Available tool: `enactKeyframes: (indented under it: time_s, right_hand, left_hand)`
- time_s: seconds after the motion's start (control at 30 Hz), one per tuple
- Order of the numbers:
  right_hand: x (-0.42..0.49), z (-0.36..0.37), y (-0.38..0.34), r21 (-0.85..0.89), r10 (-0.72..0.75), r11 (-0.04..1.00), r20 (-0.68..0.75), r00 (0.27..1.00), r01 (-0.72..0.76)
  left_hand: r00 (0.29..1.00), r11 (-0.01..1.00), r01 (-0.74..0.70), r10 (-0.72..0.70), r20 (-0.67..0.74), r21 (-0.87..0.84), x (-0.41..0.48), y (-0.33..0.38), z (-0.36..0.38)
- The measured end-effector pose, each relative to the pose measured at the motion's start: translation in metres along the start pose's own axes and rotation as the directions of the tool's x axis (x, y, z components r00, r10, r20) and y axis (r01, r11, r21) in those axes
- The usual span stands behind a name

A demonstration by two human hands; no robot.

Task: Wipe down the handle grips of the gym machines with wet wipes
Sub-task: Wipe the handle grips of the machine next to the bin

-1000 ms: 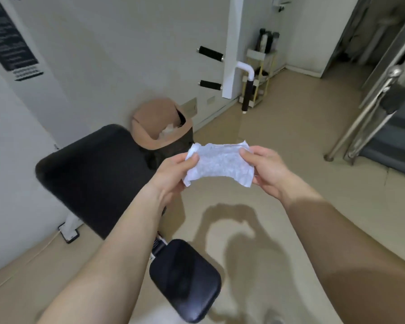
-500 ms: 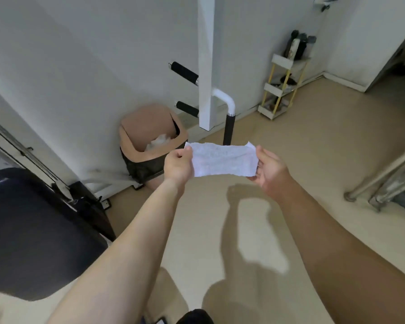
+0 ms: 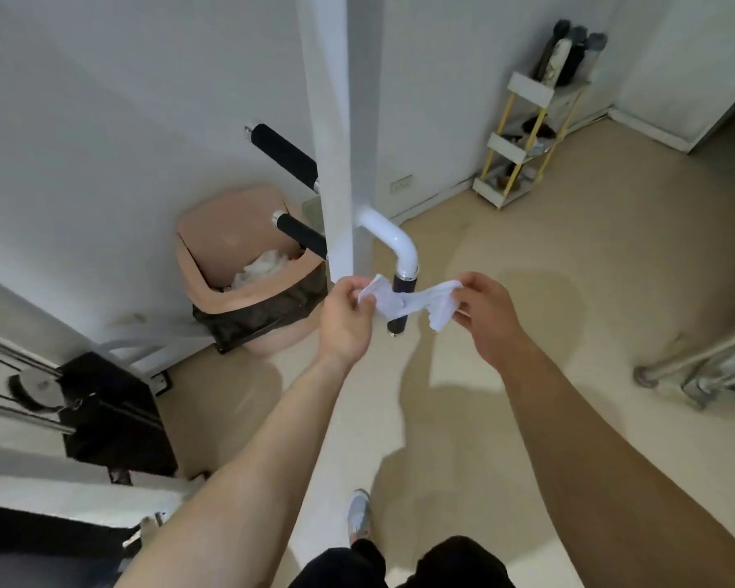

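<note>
Pinching the wet wipe (image 3: 433,301) at each end: left hand (image 3: 346,316) on the left corner, right hand (image 3: 484,316) on the right, thumb against fingers. Stretched across the near side of the hanging black handle grip (image 3: 405,282), below the white bent pipe (image 3: 393,239). Best to wrap both ends round behind, draw tight, then slide from collar down to end cap, twisting for full cover. Afterwards, probably on to the upper side grip (image 3: 283,152) and the lower side grip (image 3: 302,235).

Both hands, left hand (image 3: 345,319) and right hand (image 3: 486,318), stretch a wet wipe (image 3: 412,303) (crumpled) across the handle grip (image 3: 401,300).
</note>
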State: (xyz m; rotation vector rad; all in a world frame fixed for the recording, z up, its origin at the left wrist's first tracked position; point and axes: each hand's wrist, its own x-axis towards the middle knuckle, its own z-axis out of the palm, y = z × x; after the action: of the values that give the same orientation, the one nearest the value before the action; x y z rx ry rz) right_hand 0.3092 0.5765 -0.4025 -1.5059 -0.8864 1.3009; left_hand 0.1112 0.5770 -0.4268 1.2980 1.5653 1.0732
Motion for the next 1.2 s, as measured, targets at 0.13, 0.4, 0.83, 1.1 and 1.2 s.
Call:
enactKeyframes:
  time_s: [0.13, 0.4, 0.83, 1.1, 1.2]
  right_hand:
    - [0.03, 0.014, -0.004, 0.092, -0.007, 0.996, 0.003, 1.0, 0.007]
    - [0.048, 0.0, 0.009, 0.237, 0.083, 0.968, 0.032, 0.996, -0.088]
    - [0.087, 0.047, 0.015, 0.039, -0.108, 0.994, 0.251, 0.962, 0.102]
    - [0.063, 0.051, 0.009, 0.107, -0.162, 0.984, 0.18, 0.97, 0.145]
    - [0.051, 0.036, 0.011, 0.315, -0.199, 0.944, 0.319, 0.927, 0.095]
  left_hand:
    - [0.976, 0.996, -0.004, -0.015, -0.217, -0.087, 0.002, 0.012, 0.035]
    - [0.808, 0.959, -0.049, -0.125, -0.576, -0.277, -0.028, 0.015, 0.038]
    - [0.809, 0.976, 0.196, -0.214, -0.547, -0.092, 0.013, 0.033, 0.063]
    - [0.844, 0.943, 0.22, -0.312, -0.435, -0.249, 0.01, 0.043, 0.06]
    - [0.879, 0.899, 0.207, -0.344, -0.331, -0.386, 0.003, 0.056, 0.048]
